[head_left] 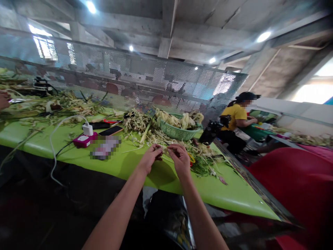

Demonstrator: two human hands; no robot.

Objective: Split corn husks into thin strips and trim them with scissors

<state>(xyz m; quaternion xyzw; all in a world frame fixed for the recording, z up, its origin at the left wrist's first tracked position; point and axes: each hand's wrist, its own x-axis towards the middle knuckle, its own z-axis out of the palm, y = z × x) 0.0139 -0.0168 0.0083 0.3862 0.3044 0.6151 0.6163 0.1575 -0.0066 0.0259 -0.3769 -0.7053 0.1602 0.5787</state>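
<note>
My left hand (150, 158) and my right hand (180, 159) are held close together above the green table (122, 163), near its front edge. Both have the fingers curled in a pinch around a thin pale plant strip (164, 149) that runs between them. Just behind the hands lies a heap of pale and green stalks and leaf trimmings (166, 139). A small yellow and red object (191, 159) peeks out to the right of my right hand.
A green mesh basket (178, 131) full of pale husks stands behind the heap. To the left lie a phone (111, 131), a pink device (83, 140) with white charger (87, 129) and cable. A person in yellow (235, 116) sits at right. A red surface (299, 180) fills the right.
</note>
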